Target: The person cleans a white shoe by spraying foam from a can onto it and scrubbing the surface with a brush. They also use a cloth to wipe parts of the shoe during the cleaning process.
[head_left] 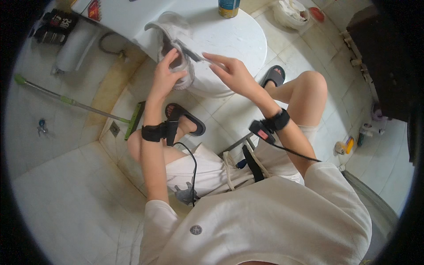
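A pale, soft fabric item (184,31), possibly a cap, has a curved brim-like end, an open hollow and a fuzzy lower edge. It is held up in front of a round white lid (246,49). My left hand (167,73) grips the rim of its opening, with fingers at the inner side and thumb on the near edge. Across the item runs a narrow dark grey strip (190,53). The strip's near end comes between the thumb and forefinger of my right hand (233,73); blur hides what exactly it is.
A blue and yellow can (229,9) stands on the white surface. Beyond the lid is a waste bin (291,15) with a white liner. A green-headed squeegee (134,121) leans at left. Black slippers (185,119) are on my feet. Cables run from both wrist straps (159,131).
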Available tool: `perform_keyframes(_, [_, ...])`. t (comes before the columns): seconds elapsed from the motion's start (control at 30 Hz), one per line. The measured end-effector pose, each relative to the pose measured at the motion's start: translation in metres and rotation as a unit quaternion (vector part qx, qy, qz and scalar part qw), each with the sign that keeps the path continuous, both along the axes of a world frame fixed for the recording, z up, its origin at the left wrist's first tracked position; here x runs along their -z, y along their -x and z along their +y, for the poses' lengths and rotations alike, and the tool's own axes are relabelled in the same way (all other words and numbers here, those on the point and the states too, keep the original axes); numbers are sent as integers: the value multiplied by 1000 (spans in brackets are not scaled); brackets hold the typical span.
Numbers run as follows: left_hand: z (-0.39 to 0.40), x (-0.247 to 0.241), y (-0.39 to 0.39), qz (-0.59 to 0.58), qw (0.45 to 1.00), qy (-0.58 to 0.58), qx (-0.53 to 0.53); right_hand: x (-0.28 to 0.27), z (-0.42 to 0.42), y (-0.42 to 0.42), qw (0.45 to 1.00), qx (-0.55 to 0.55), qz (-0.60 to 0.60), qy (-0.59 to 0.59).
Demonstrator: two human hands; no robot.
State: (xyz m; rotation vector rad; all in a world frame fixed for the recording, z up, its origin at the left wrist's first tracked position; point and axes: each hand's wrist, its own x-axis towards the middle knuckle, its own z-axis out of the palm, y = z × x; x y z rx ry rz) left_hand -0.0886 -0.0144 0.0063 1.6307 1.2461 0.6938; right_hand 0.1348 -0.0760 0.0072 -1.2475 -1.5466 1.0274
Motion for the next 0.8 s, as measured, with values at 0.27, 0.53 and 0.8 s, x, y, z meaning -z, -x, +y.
perform_keyframes(0.27, [2, -11, -3, -43, 999, 24, -18, -3, 48, 39, 994, 48, -99, -9])
perform_keyframes(0.53, [-3, -6, -6, -12, 1000, 6, -21, -12, 3, -2, 998, -1, -64, 18])
perform_keyframes(0.8, [4, 3, 3, -70, 997, -3, -28, -18, 62, 54, 977, 57, -205, 9])
